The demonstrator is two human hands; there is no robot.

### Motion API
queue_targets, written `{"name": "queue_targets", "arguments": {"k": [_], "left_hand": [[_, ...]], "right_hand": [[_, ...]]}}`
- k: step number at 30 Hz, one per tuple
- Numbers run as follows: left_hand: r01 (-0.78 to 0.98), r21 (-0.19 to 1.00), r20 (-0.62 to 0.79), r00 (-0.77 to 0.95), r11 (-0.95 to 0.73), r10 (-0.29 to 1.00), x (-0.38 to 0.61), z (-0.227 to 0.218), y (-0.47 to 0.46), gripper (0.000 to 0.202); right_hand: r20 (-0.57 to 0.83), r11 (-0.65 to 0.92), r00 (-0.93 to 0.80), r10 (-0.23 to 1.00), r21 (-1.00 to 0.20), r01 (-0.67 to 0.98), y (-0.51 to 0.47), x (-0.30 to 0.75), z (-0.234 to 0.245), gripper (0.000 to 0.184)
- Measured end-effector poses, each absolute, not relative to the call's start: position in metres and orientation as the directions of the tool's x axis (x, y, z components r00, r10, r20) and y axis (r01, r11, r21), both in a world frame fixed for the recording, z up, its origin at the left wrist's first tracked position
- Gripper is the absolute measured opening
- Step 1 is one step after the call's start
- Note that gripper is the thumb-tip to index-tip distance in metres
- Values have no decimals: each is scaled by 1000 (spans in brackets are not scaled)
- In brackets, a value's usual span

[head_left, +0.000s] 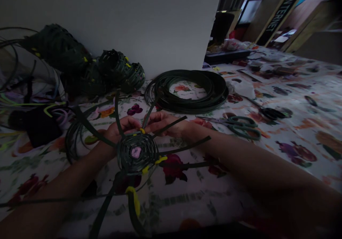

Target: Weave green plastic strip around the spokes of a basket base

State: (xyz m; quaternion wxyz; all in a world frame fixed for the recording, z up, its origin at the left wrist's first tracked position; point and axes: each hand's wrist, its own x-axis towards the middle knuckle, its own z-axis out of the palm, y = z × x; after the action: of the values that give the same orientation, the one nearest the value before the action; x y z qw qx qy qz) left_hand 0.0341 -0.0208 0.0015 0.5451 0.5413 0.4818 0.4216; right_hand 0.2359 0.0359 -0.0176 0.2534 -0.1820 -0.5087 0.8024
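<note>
A round woven base (125, 160) of dark green strips, with a pinkish middle, is held between my two hands. Flat strips spread out from it on all sides. Yellow ties (133, 199) are knotted on it and on one front strip. My left hand (123, 125) is closed on the weaving's far left edge, fingers partly behind a strip. On the far right edge, my right hand (162, 123) pinches near a yellow tie (142, 130) at the foot of an upright strip. Dim light and blur hide the fingertips' exact hold.
Behind lies a big coil of dark strip (187, 105). Green-handled scissors (244, 126) and a black-handled tool (272, 113) rest at right. Finished woven pieces (114, 66) are piled back left, by a white wall (133, 14). A floral tablecloth (267, 153) covers the table.
</note>
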Motion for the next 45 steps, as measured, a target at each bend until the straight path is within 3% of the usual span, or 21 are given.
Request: {"name": "queue_targets", "arguments": {"k": [12,18,24,34,38,41,45], "left_hand": [[232,969,46,157,-82,987,38,8,-22,19],[123,991,-73,168,53,983,41,7,-23,21],[143,989,6,144,-27,990,41,5,-23,21],[70,998,-15,145,5,989,39,9,-24,19],[88,993,73,107,-82,992,43,14,-27,16],[99,984,145,55,-150,988,48,21,-32,11],[105,987,123,10,-124,992,51,21,-38,14]], "right_hand": [[7,-354,-832,555,-903,-243,36,235,-20,19],[-17,-371,-821,571,-897,-240,37,237,-16,20],[-31,-380,-826,563,-897,-226,37,237,-16,18],[-37,-390,-819,573,-891,-233,35,236,-16,17],[-56,-413,-797,602,-875,-251,32,237,-11,14],[-57,-462,-797,601,-839,-288,32,236,-14,19],[-73,-506,-799,597,-808,-303,35,235,-17,26]]}}
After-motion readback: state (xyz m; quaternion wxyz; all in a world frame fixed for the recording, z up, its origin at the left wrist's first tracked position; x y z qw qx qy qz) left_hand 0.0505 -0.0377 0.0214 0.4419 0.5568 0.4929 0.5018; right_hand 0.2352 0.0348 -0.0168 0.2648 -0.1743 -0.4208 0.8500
